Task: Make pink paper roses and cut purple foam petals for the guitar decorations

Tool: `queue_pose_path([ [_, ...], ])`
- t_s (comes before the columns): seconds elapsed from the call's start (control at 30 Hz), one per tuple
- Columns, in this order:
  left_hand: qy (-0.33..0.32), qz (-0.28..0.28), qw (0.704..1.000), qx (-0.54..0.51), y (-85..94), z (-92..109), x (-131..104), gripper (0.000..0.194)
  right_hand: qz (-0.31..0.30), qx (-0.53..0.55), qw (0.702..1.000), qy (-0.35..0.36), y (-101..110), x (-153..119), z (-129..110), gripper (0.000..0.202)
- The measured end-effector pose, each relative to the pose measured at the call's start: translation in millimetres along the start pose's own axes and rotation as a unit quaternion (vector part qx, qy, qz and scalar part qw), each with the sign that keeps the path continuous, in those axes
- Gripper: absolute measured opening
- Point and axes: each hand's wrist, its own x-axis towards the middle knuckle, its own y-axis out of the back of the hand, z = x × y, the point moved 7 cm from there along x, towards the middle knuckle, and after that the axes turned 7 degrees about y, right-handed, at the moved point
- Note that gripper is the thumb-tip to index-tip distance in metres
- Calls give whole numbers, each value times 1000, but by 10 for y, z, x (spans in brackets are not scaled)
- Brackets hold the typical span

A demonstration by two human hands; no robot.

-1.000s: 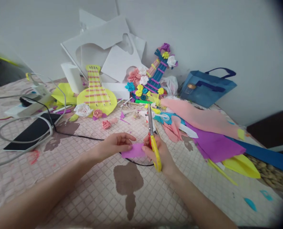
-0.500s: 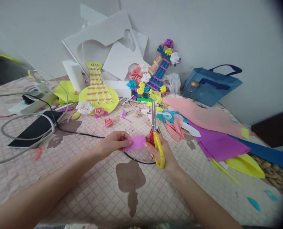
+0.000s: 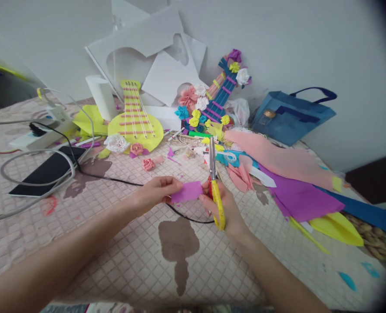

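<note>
A small purple piece of paper [image 3: 188, 191] is stretched between my two hands above the table. My left hand [image 3: 160, 190] pinches its left end between thumb and fingers. At the right end, the thumb and fingertips of my right hand [image 3: 223, 204] grip the paper. That same hand also carries scissors [image 3: 212, 161] with yellow and red handles, their blades closed and pointing away from me. Beyond my hands lie pink paper roses [image 3: 148, 164] and a yellow paper guitar [image 3: 136, 126] with white strings.
A black cable [image 3: 114, 178] runs under my hands. At left are a power strip [image 3: 33, 138] and a dark tablet [image 3: 49, 171]. Purple paper [image 3: 303, 198] and peach paper [image 3: 277, 158] lie at right, near a blue bag [image 3: 290, 119]. A flower-covered blue guitar [image 3: 220, 98] leans behind.
The view has shifted slightly. Both hands still hold the purple paper, which now appears a little flatter, and the scissors stay in my right hand.
</note>
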Motion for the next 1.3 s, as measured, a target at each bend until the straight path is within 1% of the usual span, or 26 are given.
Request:
queue_pose_path([
  [0.07,-28,-14,998,46,-10,41,-8,30,-3,5,1000,-5,-3,-4,13,33],
  [0.1,-50,-8,997,66,-3,75,-15,27,-7,9,1000,-7,-11,-6,23,35],
  [0.17,-121,31,987,106,28,189,-54,21,-26,31,999,-6,-48,-11,40,38],
  [0.2,-170,60,974,137,40,266,-96,17,-39,50,998,-3,-77,-14,42,40],
  [0.23,-228,92,953,177,40,351,-158,13,-52,74,996,2,-108,-18,41,43],
  [0.27,-289,123,923,224,24,434,-237,9,-65,99,993,5,-138,-24,35,46],
  [0.3,-350,149,883,273,-11,504,-329,4,-75,122,990,7,-166,-30,27,49],
  [0.33,-408,166,837,323,-62,552,-424,4,-84,141,986,7,-188,-37,17,51],
  [0.4,-500,174,744,407,-177,574,-584,14,-100,166,981,1,-220,-50,0,49],
  [0.43,-531,167,705,439,-229,556,-637,19,-101,170,980,-1,-218,-53,-6,46],
  [0.47,-551,156,676,464,-270,530,-670,23,-94,167,982,0,-201,-52,-9,42],
  [0.5,-562,145,659,479,-298,503,-683,26,-80,157,984,2,-170,-47,-9,39],
  [0.53,-562,136,654,487,-311,483,-676,30,-64,141,988,5,-132,-42,-5,37],
  [0.57,-553,133,664,486,-308,473,-650,33,-49,122,991,10,-95,-38,-3,36],
  [0.6,-537,135,684,475,-290,471,-612,36,-38,104,994,16,-64,-35,-5,34],
  [0.63,-513,141,715,454,-257,473,-561,40,-34,88,995,22,-44,-34,-9,32],
  [0.67,-482,141,754,423,-217,468,-497,44,-34,76,996,27,-32,-34,-17,29],
  [0.73,-408,107,841,340,-159,421,-356,49,-34,60,997,33,-22,-38,-37,26],
  [0.77,-371,79,877,297,-150,384,-294,50,-34,55,997,36,-21,-39,-48,25],
  [0.8,-337,50,903,261,-155,346,-247,50,-36,51,997,36,-24,-40,-56,25],
  [0.83,-312,28,920,236,-164,315,-218,50,-38,48,997,37,-28,-40,-62,24],
  [0.87,-297,15,929,221,-173,298,-208,50,-38,48,997,37,-29,-39,-65,24],
  [1.0,-282,2,936,210,-191,299,-231,52,-32,51,997,39,-16,-29,-66,23],
  [1.07,-265,-13,947,180,-185,292,-223,51,-27,40,998,41,-5,-26,-75,23],
  [1.2,-191,-48,979,42,-146,210,-144,44,-3,26,999,40,19,-28,-83,25],
  [1.3,-129,-44,990,-35,-128,112,-85,38,8,29,999,26,16,-31,-47,28],
])
